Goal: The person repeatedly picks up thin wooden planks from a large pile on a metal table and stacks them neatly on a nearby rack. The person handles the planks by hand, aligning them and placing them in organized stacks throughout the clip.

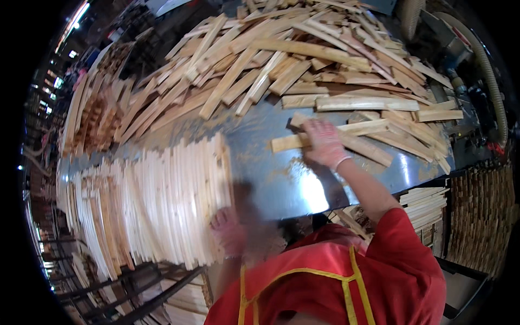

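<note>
Resting over two wooden strips is one gloved right hand.

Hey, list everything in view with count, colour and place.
Metal table: one, grey, centre
Loose wooden strips: many, tan, table's far and right sides
Aligned wooden strips: many, cream to tan, table's left
Wood stacks: at least two, cream and brown, lower right
Ridged hoses: two, beige, upper right
Lights: several, white, left background
Apron: one, red with yellow trim, bottom
Left hand: one, pink-gloved, at aligned strips' right end
Right hand: one, pink-gloved, on loose strips
</note>
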The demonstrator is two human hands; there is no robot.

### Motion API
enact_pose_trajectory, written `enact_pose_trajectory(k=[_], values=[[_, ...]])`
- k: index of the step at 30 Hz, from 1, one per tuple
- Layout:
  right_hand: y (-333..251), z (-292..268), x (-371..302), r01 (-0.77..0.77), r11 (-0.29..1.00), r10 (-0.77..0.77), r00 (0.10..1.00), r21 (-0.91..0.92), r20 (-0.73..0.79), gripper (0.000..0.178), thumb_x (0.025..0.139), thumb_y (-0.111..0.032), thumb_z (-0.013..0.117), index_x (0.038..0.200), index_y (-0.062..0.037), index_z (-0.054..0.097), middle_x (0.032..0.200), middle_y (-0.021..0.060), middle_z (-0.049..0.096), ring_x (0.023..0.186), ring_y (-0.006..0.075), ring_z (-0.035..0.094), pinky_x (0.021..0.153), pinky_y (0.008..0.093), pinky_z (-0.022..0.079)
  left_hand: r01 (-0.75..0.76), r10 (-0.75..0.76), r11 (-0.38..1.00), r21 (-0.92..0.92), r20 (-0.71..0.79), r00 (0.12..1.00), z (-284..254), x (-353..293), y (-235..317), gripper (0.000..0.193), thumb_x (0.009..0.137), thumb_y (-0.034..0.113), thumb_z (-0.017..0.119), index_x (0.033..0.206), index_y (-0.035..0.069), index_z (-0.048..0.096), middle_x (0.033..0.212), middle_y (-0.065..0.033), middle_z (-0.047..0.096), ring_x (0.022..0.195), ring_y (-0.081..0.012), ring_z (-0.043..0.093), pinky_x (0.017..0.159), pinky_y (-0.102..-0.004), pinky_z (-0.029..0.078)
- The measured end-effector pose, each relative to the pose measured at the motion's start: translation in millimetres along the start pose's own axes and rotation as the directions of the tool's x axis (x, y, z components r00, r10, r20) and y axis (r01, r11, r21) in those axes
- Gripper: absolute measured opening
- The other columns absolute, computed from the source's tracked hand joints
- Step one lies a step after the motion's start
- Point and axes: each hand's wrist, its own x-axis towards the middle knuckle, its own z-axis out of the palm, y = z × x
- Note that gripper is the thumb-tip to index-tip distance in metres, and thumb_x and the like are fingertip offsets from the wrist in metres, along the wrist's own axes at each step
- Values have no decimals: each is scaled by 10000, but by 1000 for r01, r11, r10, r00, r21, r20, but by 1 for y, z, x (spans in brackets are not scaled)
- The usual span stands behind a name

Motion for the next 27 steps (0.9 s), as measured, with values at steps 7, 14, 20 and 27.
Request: enact_pose_trajectory(k=[7, 14, 20, 27], values=[[85, -36, 20, -175, 984, 152, 790, -20, 594, 1017, 788, -384, 801, 1657, -106, 352, 1335, 239, 693, 1218, 377, 678, 1066, 453, 511, 54, -53, 998, 20, -59, 997, -12, 40, 18, 782, 869, 339, 747, 1558, 88, 478, 1485, -151, 520, 1437, -400, 453, 1218, -556, 338], [-19, 28, 28, -664, 94, 110, 748, 742, 655, 938, 859, -490, 776, 1597, -18, 440, 1226, 229, 733, 1015, 335, 736, 936, 412, 583, -220, 219, 973, 72, 28, 975, -6, 35, 21, 608, 958, 157, 560, 1561, 125, 491, 1576, -145, 463, 1486, -366, 411, 1261, -538, 274], [-127, 66, -15, -492, 694, 43, 757, 526, 652, 686, 947, -448, 737, 1398, 51, 599, 1104, 295, 751, 1049, 455, 730, 949, 486, 565, 301, -249, 241, -923, 241, 938, -87, 77, -2, 696, 885, -1, 633, 1564, 28, 482, 1291, -138, 679, 1148, -241, 670, 975, -354, 549], [-245, 113, -32, -241, 826, -319, 547, 510, 774, 829, 1013, -456, 668, 1494, 140, 350, 988, 227, 738, 919, 347, 744, 835, 429, 580, 184, -182, -452, -873, 293, 939, -63, 102, -70, 692, 865, -43, 594, 1551, -17, 505, 1296, -64, 680, 1145, -202, 664, 1013, -318, 536]])
